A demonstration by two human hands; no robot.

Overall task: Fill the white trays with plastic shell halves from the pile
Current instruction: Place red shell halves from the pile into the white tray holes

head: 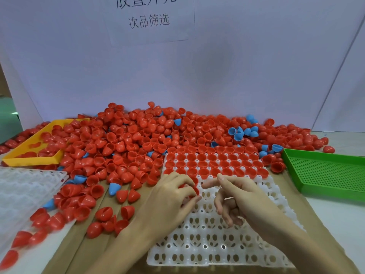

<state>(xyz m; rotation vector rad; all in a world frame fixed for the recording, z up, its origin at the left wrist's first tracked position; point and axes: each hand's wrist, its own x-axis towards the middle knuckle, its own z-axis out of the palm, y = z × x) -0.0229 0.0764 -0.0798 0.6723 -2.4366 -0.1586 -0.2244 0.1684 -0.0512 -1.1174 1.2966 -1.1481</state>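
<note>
Red shells (190, 191) bunched in the left hand (173, 194), right above the white tray's (207, 244) next empty cup; right hand (233, 196) loose, empty.

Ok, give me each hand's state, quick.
Left hand: fingers curled round red shell halves.
Right hand: open, holding nothing.

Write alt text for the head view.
Left hand holds red shell halves over a partly filled white tray; right hand hovers beside it, empty. Behind lies a pile of red and blue shells, flanked by a yellow tray and green tray.
</note>
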